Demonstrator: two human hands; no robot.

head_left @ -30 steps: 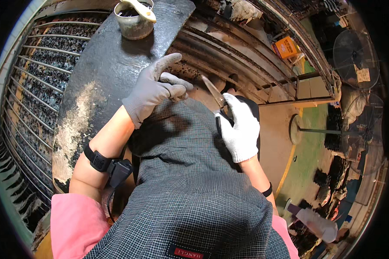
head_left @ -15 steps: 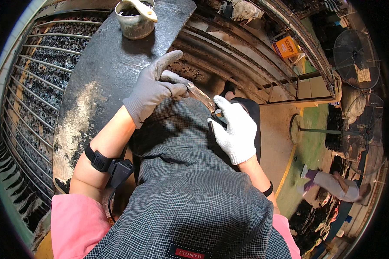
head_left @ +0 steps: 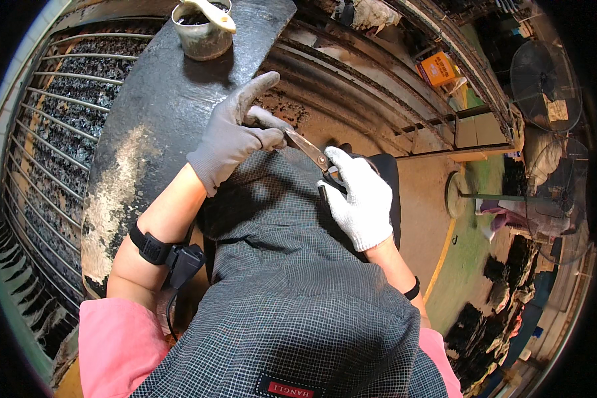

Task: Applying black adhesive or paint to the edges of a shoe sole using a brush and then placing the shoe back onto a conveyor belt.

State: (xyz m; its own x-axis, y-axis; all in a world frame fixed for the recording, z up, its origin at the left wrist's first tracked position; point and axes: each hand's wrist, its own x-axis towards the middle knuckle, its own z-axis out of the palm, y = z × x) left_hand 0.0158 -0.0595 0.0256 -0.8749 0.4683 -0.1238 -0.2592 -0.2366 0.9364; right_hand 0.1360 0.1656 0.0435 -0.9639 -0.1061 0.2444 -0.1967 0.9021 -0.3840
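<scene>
My right hand [head_left: 363,202], in a white knit glove, grips a pair of scissors [head_left: 310,151] by the dark handles. The metal blades point up and left, nearly together. Their tips meet the fingers of my left hand [head_left: 229,136], which wears a grey glove with darkened fingertips. Two of its fingers pinch together at the tips, while another stretches up and away. What lies in that pinch is too small to make out. Both hands are above my dark checked apron [head_left: 278,278].
A worn black tabletop [head_left: 146,93] lies on the left, bearing a metal cup [head_left: 202,41] of dark stuff with a pale-handled brush [head_left: 213,14] across it. Left of it is a barred rack [head_left: 79,76]. Metal racks [head_left: 371,86], an orange box [head_left: 438,69] and fans [head_left: 544,86] stand right.
My hands and the scissors have hardly shifted. At the right, a person walking on the green floor has moved up the picture, now partly behind a fan.
</scene>
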